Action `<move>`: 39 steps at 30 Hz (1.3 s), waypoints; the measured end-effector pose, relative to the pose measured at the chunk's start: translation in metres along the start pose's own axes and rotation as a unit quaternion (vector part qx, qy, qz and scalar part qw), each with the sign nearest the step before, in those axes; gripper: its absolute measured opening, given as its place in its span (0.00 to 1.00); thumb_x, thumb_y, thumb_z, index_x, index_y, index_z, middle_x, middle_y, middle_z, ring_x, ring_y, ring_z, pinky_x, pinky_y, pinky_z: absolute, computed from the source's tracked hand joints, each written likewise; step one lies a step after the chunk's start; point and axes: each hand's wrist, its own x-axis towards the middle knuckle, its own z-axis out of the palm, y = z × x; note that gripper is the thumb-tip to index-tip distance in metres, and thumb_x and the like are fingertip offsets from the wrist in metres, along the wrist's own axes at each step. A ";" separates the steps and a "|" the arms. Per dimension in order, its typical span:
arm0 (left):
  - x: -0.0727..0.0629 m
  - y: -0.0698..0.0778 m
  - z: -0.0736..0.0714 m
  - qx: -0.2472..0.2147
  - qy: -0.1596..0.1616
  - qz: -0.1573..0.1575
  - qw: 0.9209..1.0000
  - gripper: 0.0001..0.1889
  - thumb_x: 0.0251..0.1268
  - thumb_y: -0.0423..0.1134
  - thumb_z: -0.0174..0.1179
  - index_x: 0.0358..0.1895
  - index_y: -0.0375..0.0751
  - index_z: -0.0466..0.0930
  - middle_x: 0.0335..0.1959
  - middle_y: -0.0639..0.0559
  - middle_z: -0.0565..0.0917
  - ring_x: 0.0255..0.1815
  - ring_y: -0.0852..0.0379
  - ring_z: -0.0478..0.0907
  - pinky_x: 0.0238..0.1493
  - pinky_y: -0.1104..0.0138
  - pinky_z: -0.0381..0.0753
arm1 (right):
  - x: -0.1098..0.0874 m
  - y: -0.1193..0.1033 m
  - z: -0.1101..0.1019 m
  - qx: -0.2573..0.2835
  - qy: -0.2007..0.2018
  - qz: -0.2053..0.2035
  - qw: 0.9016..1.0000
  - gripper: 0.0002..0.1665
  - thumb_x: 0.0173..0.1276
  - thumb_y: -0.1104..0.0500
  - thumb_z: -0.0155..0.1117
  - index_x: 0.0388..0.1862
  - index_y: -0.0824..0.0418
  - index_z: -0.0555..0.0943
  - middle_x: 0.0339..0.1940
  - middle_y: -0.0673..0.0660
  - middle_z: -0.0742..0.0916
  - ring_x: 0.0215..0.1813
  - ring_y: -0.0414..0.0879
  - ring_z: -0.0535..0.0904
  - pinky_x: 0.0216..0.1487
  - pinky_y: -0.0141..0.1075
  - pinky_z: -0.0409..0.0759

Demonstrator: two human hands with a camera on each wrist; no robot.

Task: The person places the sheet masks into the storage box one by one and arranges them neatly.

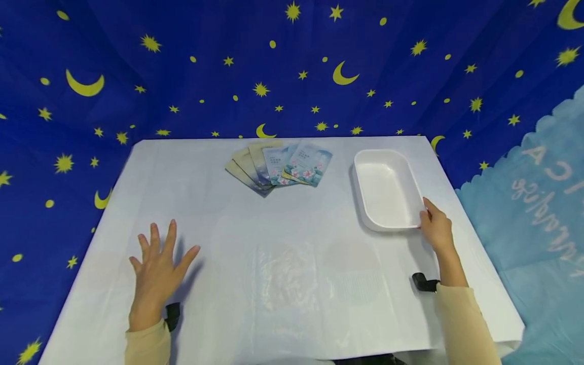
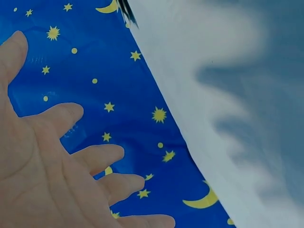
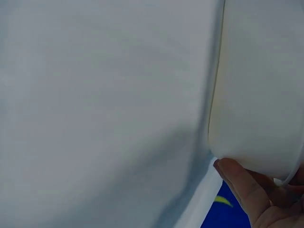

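Note:
A white rectangular tray (image 1: 388, 195) with rounded corners sits toward the right side of the table. My right hand (image 1: 436, 225) grips its near right corner, thumb at the rim; in the right wrist view the fingers (image 3: 244, 185) curl under the edge of the tray (image 3: 261, 95). On the left, my left hand (image 1: 157, 274) hovers over the table with fingers spread, holding nothing. The left wrist view shows that hand's palm (image 2: 38, 166) and straight fingers. Several flat sachets (image 1: 307, 165), some light blue with pink flowers and some beige-grey, lie fanned out at the back middle.
A clear plastic sheet or bag (image 1: 287, 284) lies on the white-covered table (image 1: 205, 223) near its front. Behind hangs a dark blue cloth (image 1: 205, 81) with yellow moons and stars. A light blue cloth (image 1: 524, 223) with lettering hangs at the right.

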 end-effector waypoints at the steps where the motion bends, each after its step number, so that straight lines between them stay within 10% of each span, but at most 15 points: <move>1: 0.001 0.001 0.001 -0.002 0.000 0.001 1.000 0.44 0.71 0.64 0.45 0.79 0.49 0.36 0.77 0.29 0.31 0.73 0.20 0.26 0.57 0.17 0.32 | -0.006 -0.003 0.002 0.002 0.001 -0.003 1.000 0.29 0.77 0.61 0.41 0.74 0.67 0.61 0.43 0.75 0.82 0.39 0.61 0.80 0.44 0.55 0.78; 7: 0.004 0.006 0.003 -0.006 -0.001 0.004 1.000 0.44 0.71 0.65 0.45 0.80 0.51 0.36 0.78 0.30 0.31 0.74 0.22 0.26 0.59 0.19 0.32 | -0.044 -0.020 0.011 0.017 -0.010 -0.013 1.000 0.28 0.77 0.63 0.43 0.74 0.66 0.61 0.63 0.78 0.73 0.64 0.72 0.72 0.61 0.65 0.72; 25: 0.023 0.027 0.009 -0.002 0.010 0.043 0.999 0.40 0.72 0.62 0.47 0.79 0.46 0.47 0.77 0.27 0.39 0.74 0.20 0.33 0.61 0.19 0.38 | -0.115 -0.044 0.034 0.052 0.035 -0.036 0.997 0.26 0.74 0.68 0.48 0.70 0.69 0.67 0.62 0.77 0.75 0.63 0.71 0.74 0.57 0.64 0.76; 39: 0.133 0.127 0.043 -0.110 0.052 0.077 0.990 0.28 0.67 0.47 0.61 0.65 0.35 0.73 0.59 0.32 0.78 0.60 0.35 0.75 0.60 0.44 0.75 | -0.124 -0.039 0.039 0.033 0.055 -0.040 0.997 0.25 0.74 0.68 0.48 0.69 0.71 0.68 0.55 0.79 0.80 0.43 0.65 0.80 0.44 0.60 0.79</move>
